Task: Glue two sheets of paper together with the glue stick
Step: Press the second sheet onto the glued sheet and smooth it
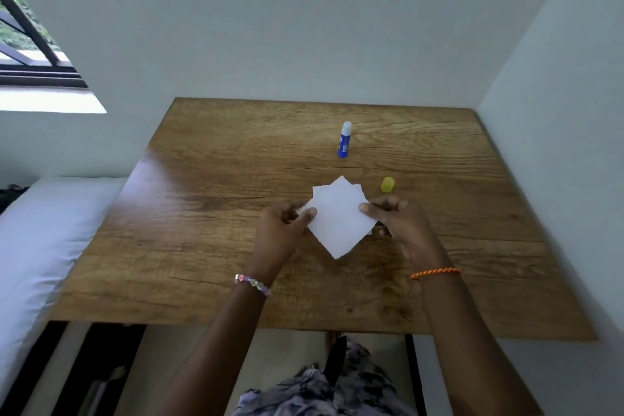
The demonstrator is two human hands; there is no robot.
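Both hands closed on the paper: left hand (pixel 287 223) pinching the left edge between thumb and fingers, right hand (pixel 395 218) gripping the right edge likewise. 2 white sheets (pixel 337 216) held together near the middle of the wooden surface (pixel 202 213), upper sheet skewed against the lower so that corners of the lower sheet show at the top. Whether the sheets rest on the surface or hang just above it: cannot tell. Glue stick (pixel 344 140) standing upright and uncapped, well beyond the sheets. Yellow cap (pixel 387 184) lying apart from the stick, just right of the paper.

Judged stage: joining and aligning, pressing not yet done.

Risks noted:
- Bonding crooked, caused by pressing down with the present skew uncorrected.
- Creases or trapped air, caused by pinching at the edges only.
- Drying of the exposed glue, caused by the cap left off.
- Toppling of the upright stick, caused by a careless reach across.
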